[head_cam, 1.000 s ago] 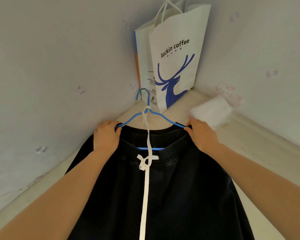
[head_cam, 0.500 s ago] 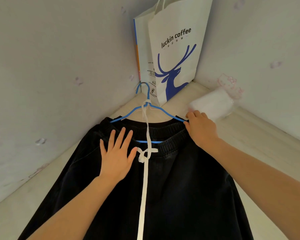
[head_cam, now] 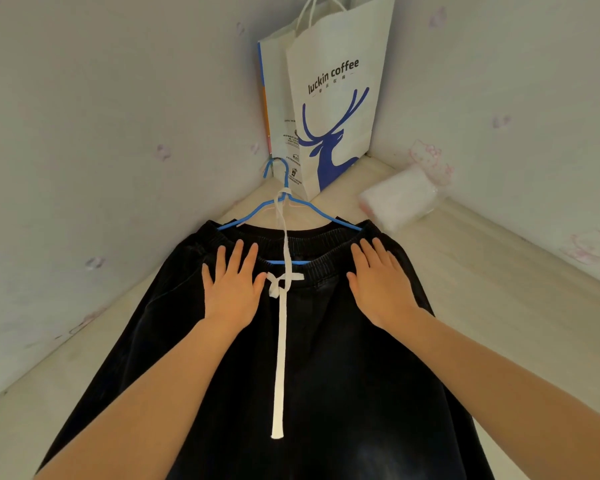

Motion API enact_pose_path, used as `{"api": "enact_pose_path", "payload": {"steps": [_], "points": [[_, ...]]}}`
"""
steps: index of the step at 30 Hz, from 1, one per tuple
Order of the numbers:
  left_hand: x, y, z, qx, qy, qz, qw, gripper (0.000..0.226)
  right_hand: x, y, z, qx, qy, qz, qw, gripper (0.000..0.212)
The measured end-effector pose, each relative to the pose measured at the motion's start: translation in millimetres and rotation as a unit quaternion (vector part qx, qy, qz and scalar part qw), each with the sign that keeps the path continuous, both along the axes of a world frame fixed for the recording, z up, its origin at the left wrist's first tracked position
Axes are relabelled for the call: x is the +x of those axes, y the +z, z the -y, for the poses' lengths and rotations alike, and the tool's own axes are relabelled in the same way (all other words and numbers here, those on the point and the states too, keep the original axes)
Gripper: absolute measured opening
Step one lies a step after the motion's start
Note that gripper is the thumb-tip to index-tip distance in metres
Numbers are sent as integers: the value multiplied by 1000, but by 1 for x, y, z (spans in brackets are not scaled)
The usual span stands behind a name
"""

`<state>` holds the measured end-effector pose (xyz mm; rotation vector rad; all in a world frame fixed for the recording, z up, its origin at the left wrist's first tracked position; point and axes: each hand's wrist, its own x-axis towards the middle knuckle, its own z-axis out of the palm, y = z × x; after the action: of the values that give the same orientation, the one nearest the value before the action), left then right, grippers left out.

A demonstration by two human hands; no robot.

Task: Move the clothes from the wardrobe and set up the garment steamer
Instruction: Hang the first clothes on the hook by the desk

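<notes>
A black drawstring-waist garment (head_cam: 326, 375), trousers or a skirt (no leg split shows), lies spread flat on a pale surface (head_cam: 499, 306) in the corner of two papered walls. It is threaded on a blue wire hanger (head_cam: 287, 176). Its long axis runs from the person's body straight out toward the corner, with the elastic waistband (head_cam: 326, 251) at the far end and the hanger's hook pointing on past it. The left hand (head_cam: 234, 289) and right hand (head_cam: 381, 289) both lie palm-down on the cloth just below the waistband, fingers straight and spread, gripping nothing. They flank the knot of the white drawstring (head_cam: 279, 358), which trails back down the middle. The hanger's two shoulders stick out just beyond each set of fingertips, so either hand need only reach forward to take it. The hook sits a little left of centre, so the left hand looks marginally nearer to it. This reads as smoothing the garment once it is laid down. No steamer is in view, so that part of the task seems not yet begun. A Luckin Coffee paper bag (head_cam: 336, 109) stands in the corner, close behind the hook, and a white plastic-wrapped packet (head_cam: 399, 199) lies near the hanger's right end.
</notes>
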<state>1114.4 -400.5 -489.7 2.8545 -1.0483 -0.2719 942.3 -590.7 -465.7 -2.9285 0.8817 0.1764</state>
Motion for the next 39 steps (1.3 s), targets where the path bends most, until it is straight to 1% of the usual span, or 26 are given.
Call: {"api": "enact_pose_path", "payload": {"steps": [2,5,9,20,23,26,28,31,35,39], "points": [[-18,4,-14,-24,-18,-13,999,59,-16,5,-18,3,2,-11,1000,59],[-54,3,-45,-31,-49,-32,998,59,-41,10,-49,19,-1,-21,1000,60],[-101,6,-93,-66,-58,-66,994,56,-80,16,-97,50,-9,-28,998,59],[-216,14,-228,-63,-136,-72,986,55,-200,19,-253,114,-60,-52,990,56],[-246,20,-263,-87,-142,-85,982,54,-234,20,-298,127,-77,-50,988,56],[-271,25,-290,-114,-171,-79,975,51,-263,25,-334,141,-107,-35,984,55],[-286,35,-302,-125,-187,-69,972,45,-281,31,-353,152,-132,-24,979,52],[-308,52,-314,-142,-225,-1,964,35,-308,40,-380,149,-123,-25,981,50],[-346,71,-322,-165,-267,28,949,34,-343,56,-415,163,-209,44,963,49],[-389,77,-328,-163,-320,24,933,34,-387,63,-441,168,-280,61,943,50]]}}
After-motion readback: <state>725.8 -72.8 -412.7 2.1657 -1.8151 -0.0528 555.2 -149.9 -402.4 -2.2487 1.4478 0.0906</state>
